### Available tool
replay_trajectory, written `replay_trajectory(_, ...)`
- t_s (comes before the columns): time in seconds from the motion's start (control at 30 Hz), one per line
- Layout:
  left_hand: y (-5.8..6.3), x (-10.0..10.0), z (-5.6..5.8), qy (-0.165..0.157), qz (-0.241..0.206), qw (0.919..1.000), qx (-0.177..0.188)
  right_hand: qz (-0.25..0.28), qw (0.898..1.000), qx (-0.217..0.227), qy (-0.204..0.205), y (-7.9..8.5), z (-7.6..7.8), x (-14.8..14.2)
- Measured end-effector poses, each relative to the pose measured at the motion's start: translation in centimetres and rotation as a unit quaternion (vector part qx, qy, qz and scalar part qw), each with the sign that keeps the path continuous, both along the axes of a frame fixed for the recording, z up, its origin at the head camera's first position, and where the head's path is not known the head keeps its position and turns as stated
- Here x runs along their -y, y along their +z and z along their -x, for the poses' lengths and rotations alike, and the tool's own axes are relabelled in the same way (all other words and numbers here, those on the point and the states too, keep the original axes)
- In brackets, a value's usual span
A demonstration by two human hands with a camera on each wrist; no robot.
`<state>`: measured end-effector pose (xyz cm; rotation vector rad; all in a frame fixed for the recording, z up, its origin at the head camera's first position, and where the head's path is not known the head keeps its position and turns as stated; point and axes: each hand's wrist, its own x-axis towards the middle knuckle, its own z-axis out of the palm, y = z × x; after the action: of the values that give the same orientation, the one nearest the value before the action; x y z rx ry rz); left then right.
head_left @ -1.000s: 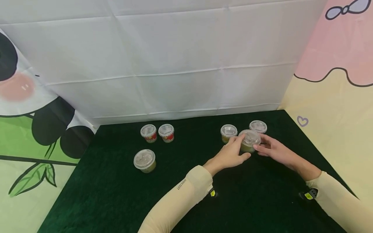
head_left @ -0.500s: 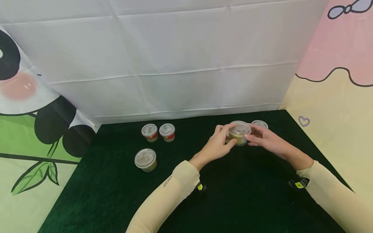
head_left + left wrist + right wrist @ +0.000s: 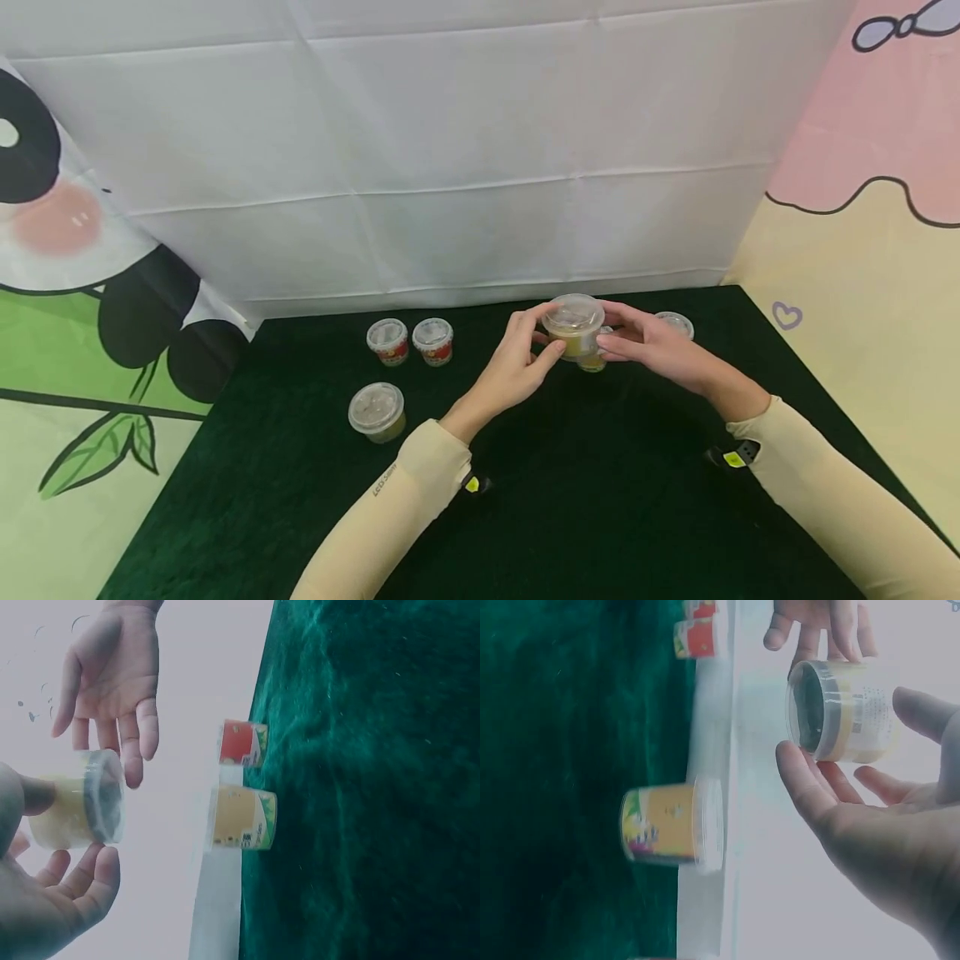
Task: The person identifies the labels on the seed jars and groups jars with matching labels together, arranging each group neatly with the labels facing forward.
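A clear-lidded plastic cup (image 3: 573,321) with yellow contents is raised over the back of the dark green cloth, held between both hands. My left hand (image 3: 506,375) grips its left side, thumb in front and fingers behind. On the opposite side, my right hand (image 3: 660,348) has its thumb and fingers around the wall. The left wrist view shows the held cup (image 3: 75,802) on its side, within the left hand's (image 3: 52,907) fingers. Behind it in the head view stands a smaller yellowish cup (image 3: 592,364), mostly hidden. Another lidded cup (image 3: 678,323) is partly covered by the right hand.
Two small red-labelled cups (image 3: 389,343) stand side by side at the back left. A larger lidded cup (image 3: 377,412) sits in front of them. A white cloth wall (image 3: 450,208) rises behind the green cloth (image 3: 600,500), with printed sheets at both sides.
Both hands have carried the held cup leftward and up, from in front of the two right-hand cups to over the left one of them. The cups on the left stay put.
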<state>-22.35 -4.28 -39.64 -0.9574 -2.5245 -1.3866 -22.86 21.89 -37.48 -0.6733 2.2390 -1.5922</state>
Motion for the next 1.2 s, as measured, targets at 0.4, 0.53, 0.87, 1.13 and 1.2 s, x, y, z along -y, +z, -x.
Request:
replay_trajectory(0.4, -0.1, 3.8, -0.6, 0.013, -0.067, 0.9973, 0.024, 0.059, 0.998, 0.015, 0.021, -0.8, 0.4, 3.3)
replay_trajectory(0.53, 0.0, 4.9, -0.6, 0.02, -0.075, 0.9965, 0.033, 0.094, 0.994, 0.045, 0.037, -1.0, 0.2, 4.3)
replay_trajectory(0.87, -0.7, 6.5, -0.5, 0.045, -0.093, 0.9932, 0.052, 0.174, 0.974, 0.134, 0.063, -1.5, -0.3, 6.4)
replay_trajectory(1.13, -1.0, 6.7, -0.9, 0.04, -0.091, 0.9898, 0.101, 0.192, 0.965, 0.173, 0.04, -2.1, -0.4, 7.1)
replay_trajectory(1.2, -1.1, 6.8, -0.9, 0.039, -0.085, 0.9895, 0.11, 0.192, 0.963, 0.184, 0.037, -2.2, -0.5, 7.3)
